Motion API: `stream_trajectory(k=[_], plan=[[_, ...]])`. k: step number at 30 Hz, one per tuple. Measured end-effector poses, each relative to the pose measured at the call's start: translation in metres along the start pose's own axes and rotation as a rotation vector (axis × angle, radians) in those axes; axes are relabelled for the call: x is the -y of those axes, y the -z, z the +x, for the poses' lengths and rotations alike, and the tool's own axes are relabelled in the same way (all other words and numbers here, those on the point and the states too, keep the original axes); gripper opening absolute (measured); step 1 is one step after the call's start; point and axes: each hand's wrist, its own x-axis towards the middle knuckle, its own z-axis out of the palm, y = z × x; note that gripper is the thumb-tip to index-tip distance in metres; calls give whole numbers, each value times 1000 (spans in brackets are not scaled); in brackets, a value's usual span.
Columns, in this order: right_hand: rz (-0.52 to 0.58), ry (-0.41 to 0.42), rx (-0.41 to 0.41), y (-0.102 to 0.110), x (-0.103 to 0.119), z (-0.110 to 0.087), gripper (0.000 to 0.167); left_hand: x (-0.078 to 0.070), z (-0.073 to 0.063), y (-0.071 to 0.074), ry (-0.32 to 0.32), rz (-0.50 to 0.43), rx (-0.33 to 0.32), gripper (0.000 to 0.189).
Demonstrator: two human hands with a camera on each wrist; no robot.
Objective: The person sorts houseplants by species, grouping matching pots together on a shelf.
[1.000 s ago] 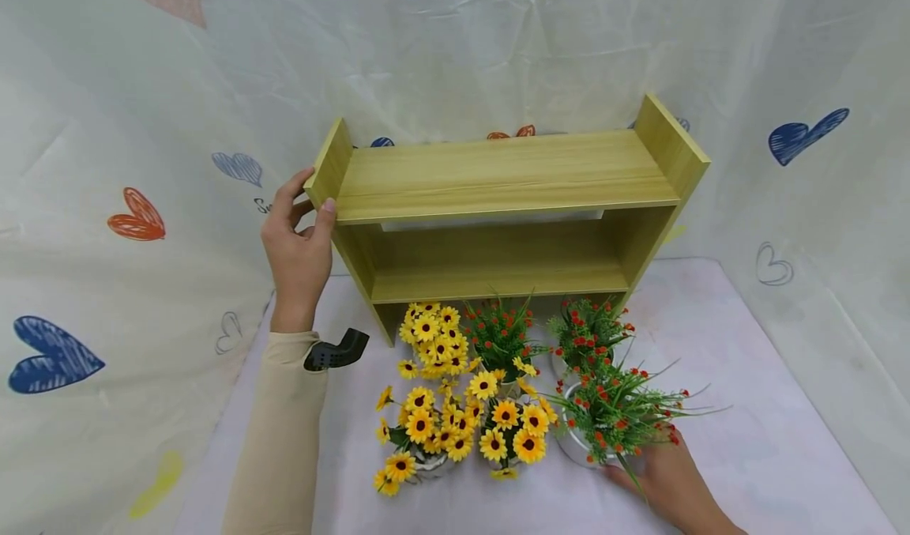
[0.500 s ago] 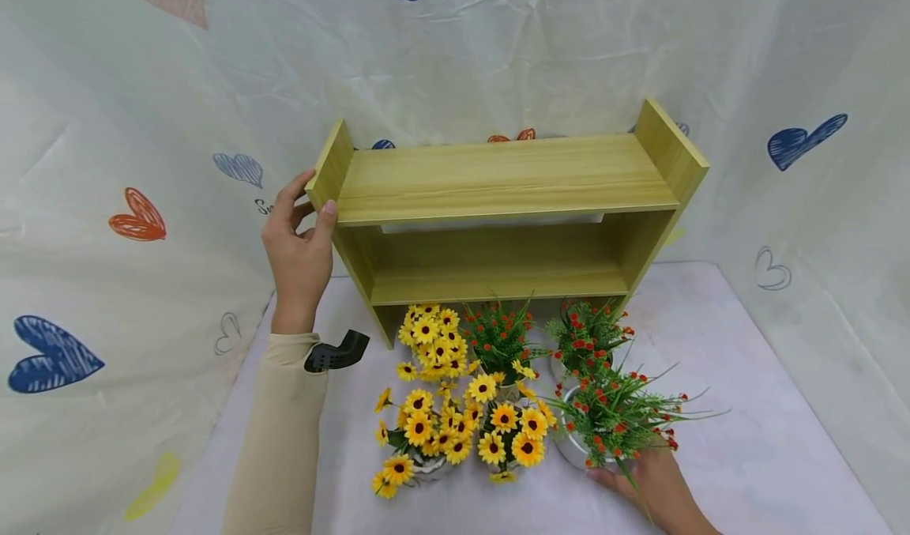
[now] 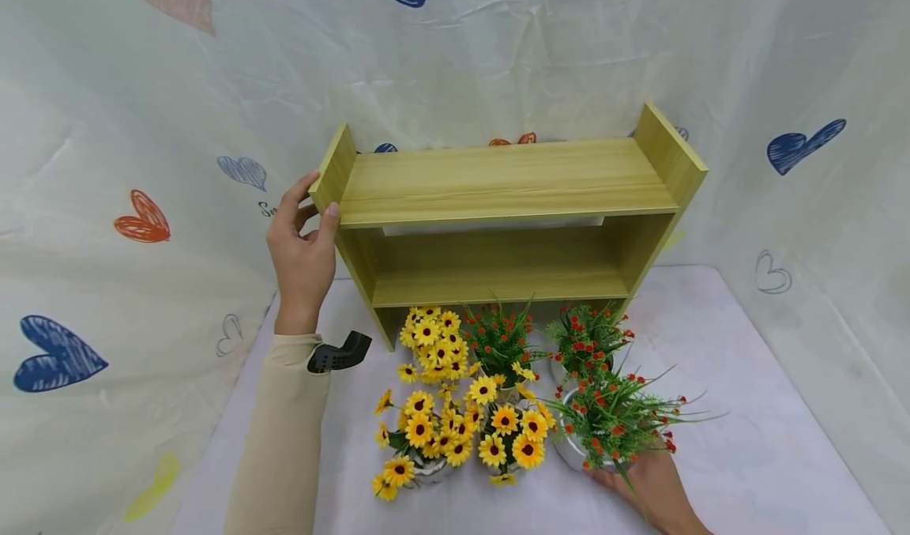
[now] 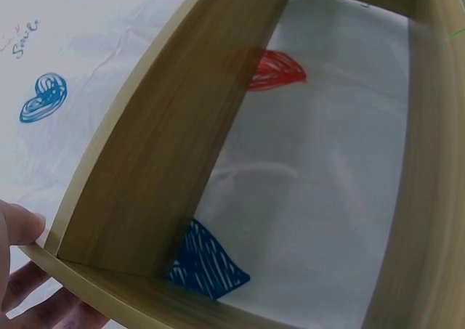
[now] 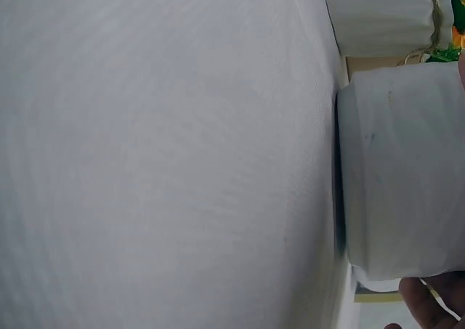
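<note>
In the head view my left hand (image 3: 302, 258) grips the left side panel of a light wooden two-tier shelf (image 3: 508, 179), thumb at the front edge and fingers outside. The left wrist view shows the thumb (image 4: 22, 224) at the shelf's corner. My right hand (image 3: 650, 484) holds a round white pot (image 3: 572, 452) with grassy leaves and small red flowers (image 3: 618, 416). In the right wrist view fingers curl at the side of the white pot (image 5: 407, 169), whose base is close to the white cloth. Leaves partly hide the right fingers in the head view.
Yellow daisy plants (image 3: 426, 440) stand in front of the shelf, with a smaller one (image 3: 515, 436) beside them and another behind (image 3: 430, 333). Two more red-flowered plants, one central (image 3: 501, 337) and one right (image 3: 586, 333), stand near the shelf's foot. A heart-patterned curtain (image 3: 142, 84) hangs behind.
My right hand has shifted slightly left around the pot, which stays nearly in place. My left hand keeps its grip on the shelf. The head view has shifted a little.
</note>
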Motion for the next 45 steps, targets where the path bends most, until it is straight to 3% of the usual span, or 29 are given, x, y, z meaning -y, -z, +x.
stream_trajectory(k=[1,3,6,7,10,15,19,23,29,40,45], plan=[[31,-90,21,2,4,0,65,0,0,-1,-1,-3,3,44],[97,-313,55,7,13,1,81,0,-1,-2,-1,-6,5,44],[114,-405,85,11,19,1,90,1,-1,-4,-2,-14,9,44],[112,-400,72,11,20,0,102,1,-1,-5,0,-17,10,44],[89,-343,31,12,21,-3,104,2,-1,-4,0,-20,14,44],[89,-185,-33,15,24,4,99,1,0,1,5,-5,-1,45],[63,-3,-80,24,27,17,86,0,2,6,10,-10,-14,45],[22,93,-111,35,36,25,90,1,2,6,12,-24,-15,45],[-47,143,-135,47,48,32,96,2,2,2,13,-31,3,46],[-32,133,-168,67,56,43,101,1,1,1,14,-17,10,44],[14,149,-203,77,55,53,96,2,0,2,7,-19,9,45]])
